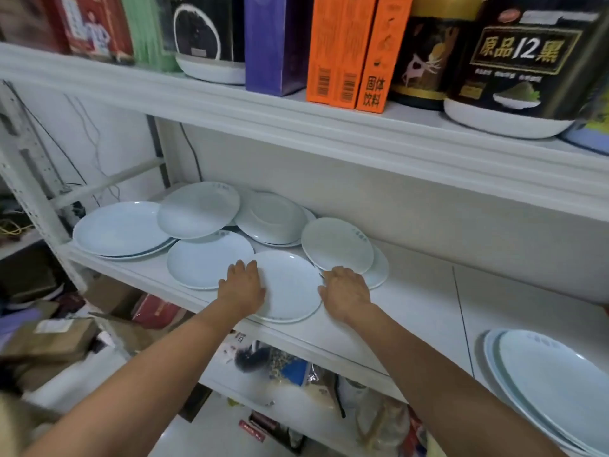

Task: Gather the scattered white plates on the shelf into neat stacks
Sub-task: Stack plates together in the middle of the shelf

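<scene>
White shelf boards (412, 291) hold the plates, and boxes and tins stand on the board above. Both hands lie flat, fingers spread, not clamped on anything: the left hand (242, 286) rests on the left edge of the front plate (290, 288), the right hand (346, 290) touches its right edge. Beyond the hands, the scattered plates (197, 209) overlap loosely, some tilted, one upside down. Far to the right of the hands a small stack (553, 384) already sits. I judge the task is at an early stage; most plates are left. Below, the room looks cluttered with cardboard boxes (49, 338).
</scene>
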